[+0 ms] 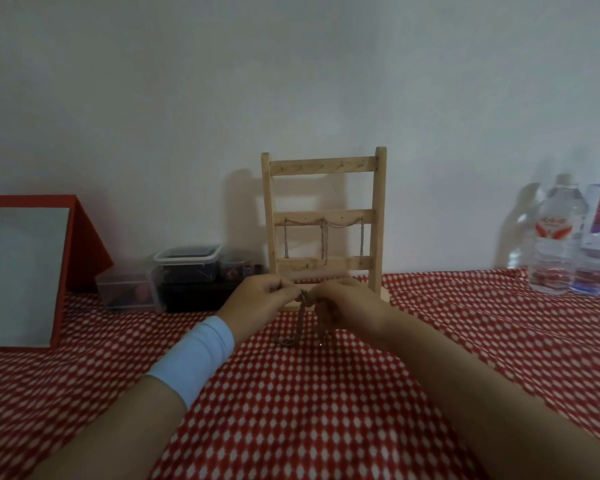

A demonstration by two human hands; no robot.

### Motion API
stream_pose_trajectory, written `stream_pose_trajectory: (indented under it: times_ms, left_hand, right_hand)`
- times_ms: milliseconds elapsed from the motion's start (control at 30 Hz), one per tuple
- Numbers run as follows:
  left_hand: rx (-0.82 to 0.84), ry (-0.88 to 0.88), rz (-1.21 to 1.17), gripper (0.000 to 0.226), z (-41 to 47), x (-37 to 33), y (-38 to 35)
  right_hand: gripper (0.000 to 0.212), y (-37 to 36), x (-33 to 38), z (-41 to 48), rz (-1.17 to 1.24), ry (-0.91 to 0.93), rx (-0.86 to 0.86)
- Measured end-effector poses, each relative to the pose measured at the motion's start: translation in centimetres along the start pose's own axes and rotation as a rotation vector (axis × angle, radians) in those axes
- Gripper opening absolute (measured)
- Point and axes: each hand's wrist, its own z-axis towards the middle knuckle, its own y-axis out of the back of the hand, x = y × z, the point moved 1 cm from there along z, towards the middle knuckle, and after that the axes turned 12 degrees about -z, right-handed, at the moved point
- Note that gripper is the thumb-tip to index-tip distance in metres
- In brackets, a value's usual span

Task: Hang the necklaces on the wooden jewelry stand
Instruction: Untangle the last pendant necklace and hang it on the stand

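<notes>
Necklace (301,320) dangles between both hands, just in front of the base of the stand (380,220), its lower end lying on the tablecloth (326,427). Left hand (257,301) has its fingers curled and pinches the chain at the top. Right hand (347,306) is curled likewise and pinches the same chain beside it, the fingertips of the two hands nearly touching. More chain bunches under the right hand. A white wristband (194,355) wraps the left wrist. The stand is upright before the wall (291,81), with three bars across. Another chain (323,237) is draped along the middle bar with three strands hanging down. Left of the stand sit clear boxes (187,263) and a red-framed panel (21,271). Two bottles (558,237) stand far right.
</notes>
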Motion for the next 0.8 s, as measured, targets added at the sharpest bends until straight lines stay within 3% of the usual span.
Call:
stream_pose_trajectory:
  times_ms: [167,367,533,667,800]
  left_hand:
    - [0.001,-0.041,-0.048,0.02,0.3,0.8,-0.2]
    - [0.019,-0.154,0.131,0.026,0.6,1.7,0.0]
    - [0.028,-0.197,0.137,0.024,0.4,2.1,-0.6]
    - [0.073,-0.255,0.231,0.02,0.0,2.4,-1.5]
    - [0.008,-0.312,0.225,0.024,-0.1,2.6,-1.6]
  right_hand:
    - [0.032,0.3,-0.1,-0.4,-0.078,0.076,-0.149]
    - [0.009,0.5,-0.9,-0.3,-0.012,0.008,-0.184]
    - [0.013,0.5,-1.4,-0.2,0.017,-0.101,-0.194]
    - [0.028,0.1,-1.6,-0.2,-0.102,-0.162,-0.074]
    - [0.032,0.0,-1.5,-0.2,-0.151,-0.109,-0.119]
